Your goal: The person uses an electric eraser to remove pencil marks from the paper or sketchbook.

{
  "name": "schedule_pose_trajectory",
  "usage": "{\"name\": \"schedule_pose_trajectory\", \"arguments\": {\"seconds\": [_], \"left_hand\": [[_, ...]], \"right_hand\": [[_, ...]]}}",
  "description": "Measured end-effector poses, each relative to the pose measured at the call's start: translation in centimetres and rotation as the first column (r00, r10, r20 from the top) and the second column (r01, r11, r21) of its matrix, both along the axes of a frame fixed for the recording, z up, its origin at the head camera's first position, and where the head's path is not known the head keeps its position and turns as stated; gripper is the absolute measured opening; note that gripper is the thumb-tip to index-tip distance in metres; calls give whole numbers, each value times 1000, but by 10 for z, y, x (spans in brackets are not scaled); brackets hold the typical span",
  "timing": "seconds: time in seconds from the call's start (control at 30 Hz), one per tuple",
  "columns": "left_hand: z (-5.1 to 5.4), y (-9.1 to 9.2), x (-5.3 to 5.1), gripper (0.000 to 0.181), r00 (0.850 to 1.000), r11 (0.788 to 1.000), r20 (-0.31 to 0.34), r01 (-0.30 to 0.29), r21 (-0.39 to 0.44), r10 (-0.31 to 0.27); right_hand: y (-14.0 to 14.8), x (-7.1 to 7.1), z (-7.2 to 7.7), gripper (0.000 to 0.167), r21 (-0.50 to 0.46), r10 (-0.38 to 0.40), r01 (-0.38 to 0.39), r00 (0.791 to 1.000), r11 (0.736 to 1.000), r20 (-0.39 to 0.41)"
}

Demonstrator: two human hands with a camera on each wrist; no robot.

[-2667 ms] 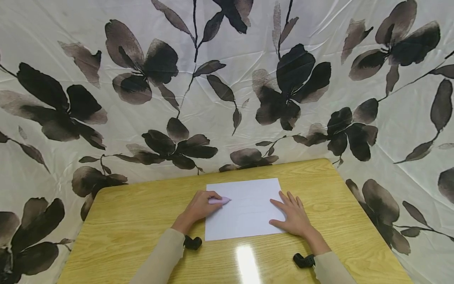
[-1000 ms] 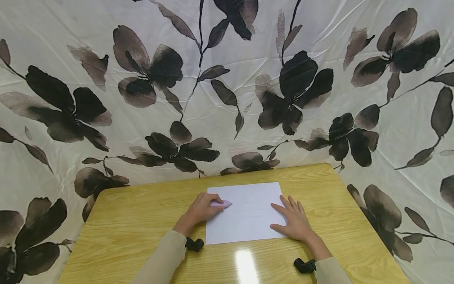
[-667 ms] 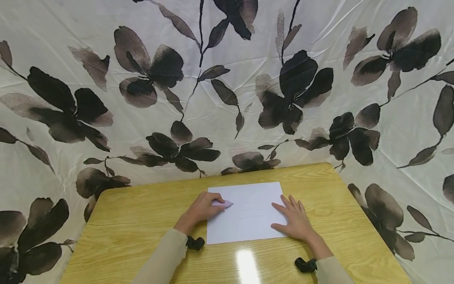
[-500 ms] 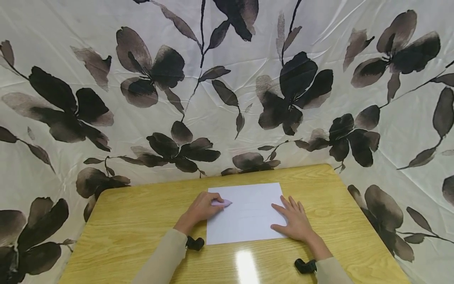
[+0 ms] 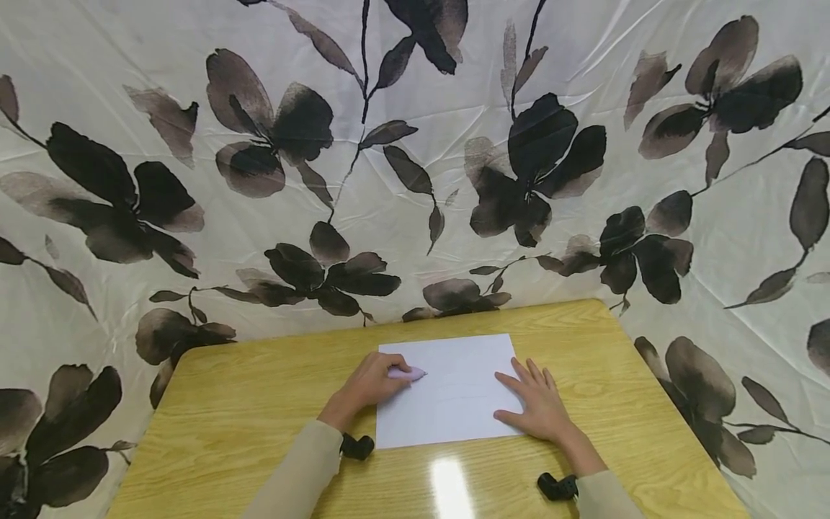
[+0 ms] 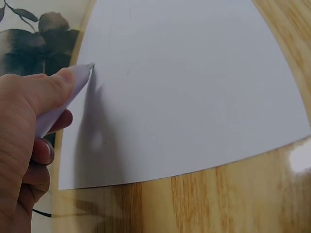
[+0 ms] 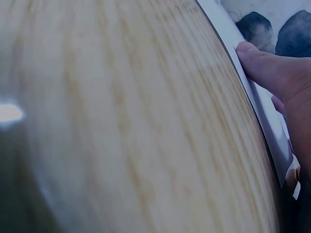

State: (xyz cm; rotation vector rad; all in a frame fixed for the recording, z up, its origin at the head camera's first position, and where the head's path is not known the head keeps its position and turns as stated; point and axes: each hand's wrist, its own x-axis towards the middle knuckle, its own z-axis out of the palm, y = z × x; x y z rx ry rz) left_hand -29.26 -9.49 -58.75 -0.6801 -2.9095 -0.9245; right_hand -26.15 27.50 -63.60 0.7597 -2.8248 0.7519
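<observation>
A white sheet of paper (image 5: pixel 447 418) lies on the wooden table, with a few faint thin lines across its middle. My left hand (image 5: pixel 366 378) pinches a lilac pen (image 5: pixel 407 373) over the sheet's left part, its tip pointing right. In the left wrist view the pen (image 6: pixel 63 104) sits between thumb and fingers, and its tip is at or just above the paper; which, I cannot tell. With fingers spread, my right hand (image 5: pixel 537 404) rests on the paper's right edge. The right wrist view shows its thumb on the sheet (image 7: pixel 257 102); the other fingers are mostly hidden there.
The yellow wood-grain table (image 5: pixel 259 404) reaches back to a white cloth (image 5: pixel 415 72) printed with dark flowers, which hangs behind and at both sides. Black wrist cameras (image 5: pixel 357 447) sit under both wrists. A bright light reflection shows on the table near the front.
The view has tilted slightly since the oldest frame, so everything sits a little lower. The left hand shifts only slightly with the pen; the right hand stays on the paper.
</observation>
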Motion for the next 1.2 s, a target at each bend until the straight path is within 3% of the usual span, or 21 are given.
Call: {"name": "schedule_pose_trajectory", "arguments": {"seconds": [0.1,0.53,0.7,0.97,1.2], "left_hand": [[-1,-1,0,8,1000,1000,2,-17,-1,17],[0,-2,-1,8,1000,1000,1,21,3,-21],[1,-1,-2,7,1000,1000,-9,-12,-13,12],[3,-1,-2,7,1000,999,4,-4,-43,4],[1,-2,0,7,1000,1000,20,-10,-17,10]], "right_hand": [[-1,0,0,74,-8,5,-5,1000,1000,-7],[0,2,1,74,4,-7,7,1000,1000,0],[0,3,2,74,-3,-3,3,1000,1000,-5],[0,1,1,74,16,-9,9,1000,1000,6],[-1,1,2,74,17,-9,9,1000,1000,7]]}}
